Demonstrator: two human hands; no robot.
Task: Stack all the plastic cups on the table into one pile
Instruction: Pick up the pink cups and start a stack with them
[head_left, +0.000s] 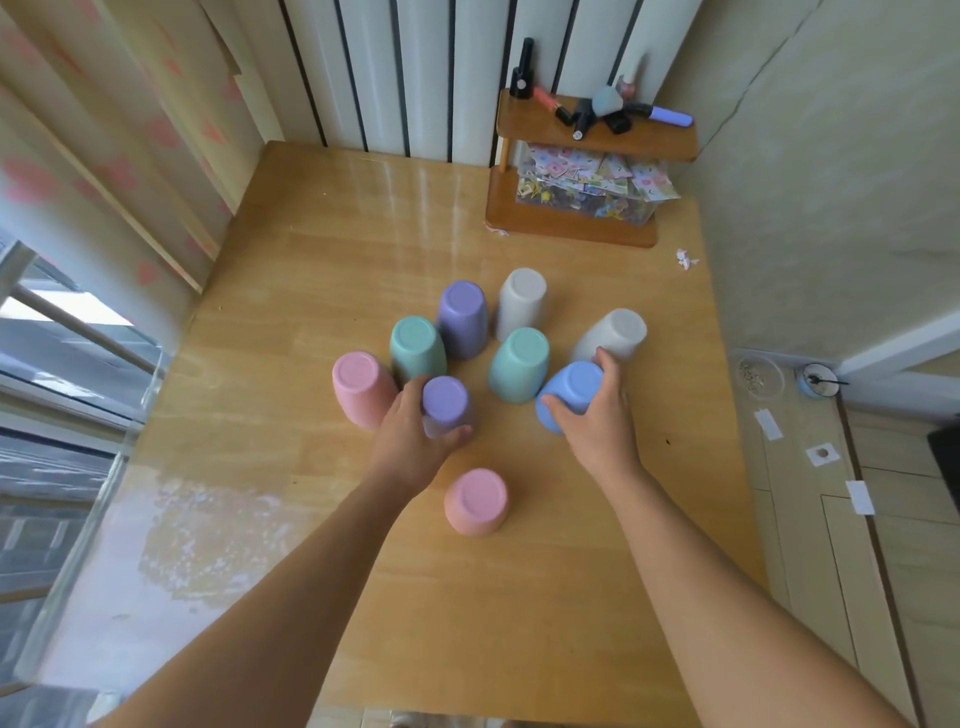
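Note:
Several plastic cups stand upside down on the wooden table. My left hand grips a purple cup from its near side. My right hand is wrapped around a blue cup. Just behind that hand stands a grey cup. A pink cup and a green cup stand left of my left hand. Farther back are another purple cup, a white cup and a second green cup. Another pink cup stands alone between my forearms.
A two-tier wooden shelf with small bottles and a clear box of stickers stands at the table's back right. A scrap of paper lies by the right edge. Curtain and window are at the left, wall at the right.

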